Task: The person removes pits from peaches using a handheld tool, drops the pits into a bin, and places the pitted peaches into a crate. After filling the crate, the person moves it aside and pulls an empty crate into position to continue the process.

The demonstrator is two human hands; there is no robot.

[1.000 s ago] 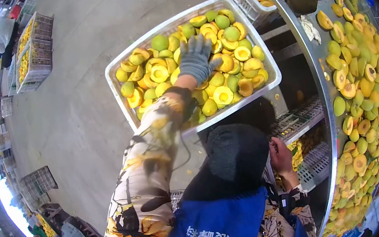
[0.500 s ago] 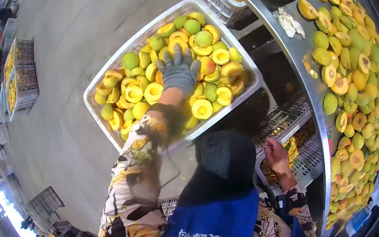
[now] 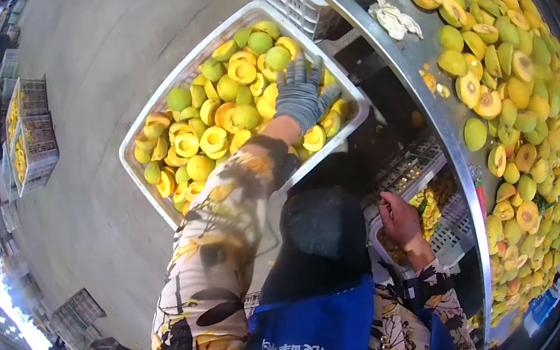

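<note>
My left hand [image 3: 302, 97], in a grey glove, lies with fingers spread on the halved peaches [image 3: 213, 141] at the right side of a white plastic crate [image 3: 141, 129]. The peach halves are yellow and green, many with a hollow where the pit was. It holds none of them between its fingers. My right hand [image 3: 401, 223] is bare and hangs beside the metal table's edge [image 3: 458, 170], above lower crates, its fingers curled with no object visible in them.
The metal table at right bears a large heap of peach halves [image 3: 517, 111], a crumpled white cloth [image 3: 395, 19] and a small red object [image 3: 480, 196]. Another filled crate [image 3: 294, 5] stands at the top. Slotted crates [image 3: 426, 171] sit under the table; stacked crates [image 3: 34, 139] stand far left.
My left hand has slid right across the peaches, from the crate's middle toward its right wall. My right hand has shifted slightly left and stays curled. The whole view has shifted a little.
</note>
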